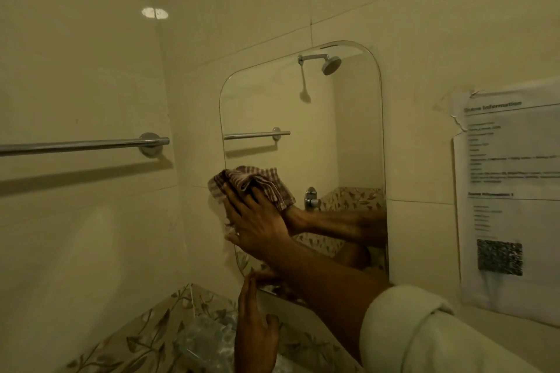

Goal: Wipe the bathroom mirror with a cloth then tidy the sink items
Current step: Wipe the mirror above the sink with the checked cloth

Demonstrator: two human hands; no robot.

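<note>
Part of cloth (pixel 257 183) hidden under right hand (pixel 257 221). Far right of grip, taped sheet (pixel 509 191) print blurred, unreadable, cut by frame edge. Below grip, clear object (pixel 206 339) too blurred to name.

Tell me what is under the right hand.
A checked cloth, pressed by the right hand against the mirror. The part of the mirror beneath the cloth is covered.

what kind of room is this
Almost certainly a bathroom: a mirror hangs on a tiled wall, a towel rail is fixed to the left, and a shower head shows as a reflection in the mirror.
</note>
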